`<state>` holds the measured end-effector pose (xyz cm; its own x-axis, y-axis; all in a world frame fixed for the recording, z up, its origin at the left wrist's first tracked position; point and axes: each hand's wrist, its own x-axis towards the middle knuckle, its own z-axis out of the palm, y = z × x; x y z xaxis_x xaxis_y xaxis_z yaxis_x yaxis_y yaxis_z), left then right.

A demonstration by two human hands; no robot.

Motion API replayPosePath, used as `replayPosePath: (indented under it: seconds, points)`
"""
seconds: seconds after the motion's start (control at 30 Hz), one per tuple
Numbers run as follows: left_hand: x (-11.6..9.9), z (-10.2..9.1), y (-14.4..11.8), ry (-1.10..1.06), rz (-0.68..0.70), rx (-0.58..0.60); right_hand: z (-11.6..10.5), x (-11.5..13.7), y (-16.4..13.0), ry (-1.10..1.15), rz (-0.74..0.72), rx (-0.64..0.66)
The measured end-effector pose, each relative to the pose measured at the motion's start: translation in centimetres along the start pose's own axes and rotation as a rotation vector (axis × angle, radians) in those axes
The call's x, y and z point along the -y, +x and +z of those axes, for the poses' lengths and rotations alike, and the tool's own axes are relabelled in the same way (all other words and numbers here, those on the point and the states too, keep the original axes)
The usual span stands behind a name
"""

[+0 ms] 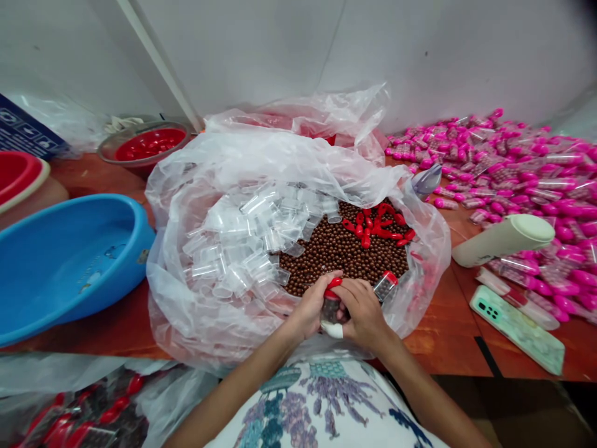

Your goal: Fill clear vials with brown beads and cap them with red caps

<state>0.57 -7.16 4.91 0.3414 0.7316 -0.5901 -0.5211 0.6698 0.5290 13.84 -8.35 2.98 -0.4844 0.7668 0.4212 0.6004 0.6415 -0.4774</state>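
Observation:
My left hand (310, 308) and my right hand (362, 311) meet at the near edge of a large clear plastic bag (196, 186). Together they grip a small clear tube (331, 306) filled with brown balls, a red cap (333, 284) at its top under my fingers. Inside the bag lies a heap of brown balls (340, 252), a pile of empty clear tubes (247, 239) on the left, and loose red caps (380, 224) at the far side. A second filled tube with a red cap (386, 284) lies just right of my right hand.
A blue basin (65, 261) and a red bowl (16, 174) stand at left, a metal bowl with a red insert (147, 144) behind. Many pink-capped tubes (517, 168) cover the right. A white bottle (506, 239) and a phone (517, 326) lie at right. A bag of filled tubes (84, 410) sits bottom left.

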Motion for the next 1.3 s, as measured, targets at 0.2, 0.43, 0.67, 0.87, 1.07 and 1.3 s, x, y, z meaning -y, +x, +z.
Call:
replayPosePath:
  seconds: [0.2, 0.43, 0.67, 0.87, 1.07, 1.3]
  points:
    - [-0.4, -0.6, -0.1, -0.004, -0.083, 0.158, 0.0, 0.0, -0.6, 0.019, 0.106, -0.030]
    - [0.1, -0.8, 0.1, 0.062, -0.003, 0.110, -0.7, -0.3, -0.2, -0.031, 0.096, -0.004]
    - [0.7, -0.5, 0.1, -0.028, -0.066, 0.163, -0.7, -0.7, -0.1, -0.075, -0.031, 0.015]
    - [1.7, -0.9, 0.1, -0.074, -0.121, 0.137, -0.2, -0.7, -0.6, -0.080, -0.098, -0.020]
    - [1.0, -1.2, 0.2, 0.275, 0.089, 0.032, -0.8, -1.7, -1.4, -0.163, -0.038, 0.033]
    - [-4.3, -4.9, 0.8, 1.354, 0.927, -0.592, -4.0, -4.3, -3.6, -0.291, 0.068, 0.168]
